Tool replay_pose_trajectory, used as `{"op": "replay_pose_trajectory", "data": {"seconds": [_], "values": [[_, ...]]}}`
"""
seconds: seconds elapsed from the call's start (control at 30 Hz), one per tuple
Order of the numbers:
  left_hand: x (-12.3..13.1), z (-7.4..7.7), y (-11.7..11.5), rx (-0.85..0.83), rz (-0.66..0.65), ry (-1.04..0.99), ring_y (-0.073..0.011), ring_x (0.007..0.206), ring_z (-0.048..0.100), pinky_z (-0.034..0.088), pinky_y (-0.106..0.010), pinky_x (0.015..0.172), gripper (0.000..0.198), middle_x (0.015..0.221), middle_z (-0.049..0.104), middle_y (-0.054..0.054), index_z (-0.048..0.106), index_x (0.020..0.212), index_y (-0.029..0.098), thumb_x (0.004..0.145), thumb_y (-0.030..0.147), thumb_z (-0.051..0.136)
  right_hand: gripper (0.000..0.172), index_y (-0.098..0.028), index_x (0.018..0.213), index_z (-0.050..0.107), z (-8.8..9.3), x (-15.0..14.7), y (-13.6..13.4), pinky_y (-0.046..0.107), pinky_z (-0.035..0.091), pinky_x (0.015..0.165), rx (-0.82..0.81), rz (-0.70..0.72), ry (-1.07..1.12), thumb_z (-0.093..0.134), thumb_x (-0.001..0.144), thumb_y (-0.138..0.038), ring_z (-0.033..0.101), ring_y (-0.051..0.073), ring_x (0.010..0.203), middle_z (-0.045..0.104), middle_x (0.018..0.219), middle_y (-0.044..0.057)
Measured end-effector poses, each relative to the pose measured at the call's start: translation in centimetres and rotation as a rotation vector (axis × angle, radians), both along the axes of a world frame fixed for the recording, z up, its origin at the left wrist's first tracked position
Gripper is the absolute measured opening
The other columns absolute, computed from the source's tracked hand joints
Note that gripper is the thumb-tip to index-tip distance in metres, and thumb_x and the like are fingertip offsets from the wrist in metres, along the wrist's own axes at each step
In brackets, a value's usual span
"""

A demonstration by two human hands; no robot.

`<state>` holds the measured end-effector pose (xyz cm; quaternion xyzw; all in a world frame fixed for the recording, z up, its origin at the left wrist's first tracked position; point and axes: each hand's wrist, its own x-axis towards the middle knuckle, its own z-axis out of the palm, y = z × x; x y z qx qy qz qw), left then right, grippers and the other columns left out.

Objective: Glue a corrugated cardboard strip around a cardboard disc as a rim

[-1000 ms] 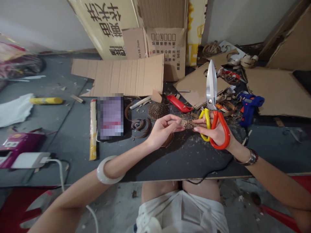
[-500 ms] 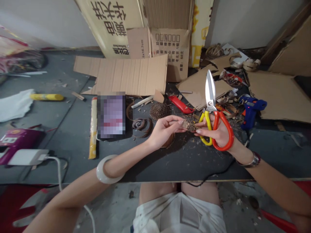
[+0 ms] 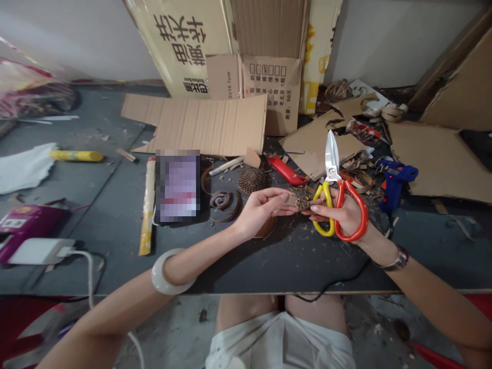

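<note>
Left hand (image 3: 261, 211), fingers (image 3: 283, 196) pinched together on a small corrugated cardboard scrap (image 3: 303, 203), held above the table (image 3: 292, 264). Right hand (image 3: 344, 215) clamped around orange-and-yellow-handled scissors (image 3: 332, 164), blades upward, fingertips (image 3: 313, 208) against the scrap. Coiled cardboard dome (image 3: 253, 180) nearby

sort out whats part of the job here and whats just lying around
In use:
scissors, held in the right hand
cardboard scrap, pinched between the right hand and the left hand

Lying about, untouched:
red knife
glue gun
cardboard coil
cardboard dome
charger
</note>
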<state>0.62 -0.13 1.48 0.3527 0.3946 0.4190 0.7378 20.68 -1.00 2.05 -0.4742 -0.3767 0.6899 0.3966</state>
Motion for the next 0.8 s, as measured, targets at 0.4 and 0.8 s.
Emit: {"op": "replay_pose_trajectory", "data": {"seconds": [0.4,0.8], "values": [[0.0,-0.1,-0.2,0.14,-0.038,0.106,-0.0127,0.074,0.071,0.056,-0.026,0.079,0.044,0.081,0.074,-0.003,0.063,0.092,0.011,0.055,0.016,0.087,0.037,-0.02,0.081,0.061,-0.4,-0.6,-0.7,0.035,0.063,0.066,0.219,-0.068,-0.228,0.083,0.057,-0.036,0.072,0.021,0.07,0.073,0.084,0.005],[-0.1,-0.5,0.0,0.104,-0.1,0.086,-0.0087,0.074,0.069,0.054,-0.022,0.08,0.03,0.08,0.074,0.0,0.068,0.083,0.012,0.058,0.014,0.085,0.025,-0.02,0.093,0.073,-0.7,0.4,-0.9,0.04,0.059,0.074,0.514,0.075,-0.647,0.072,0.074,-0.036,0.07,0.023,0.081,0.072,0.099,0.009]]}}
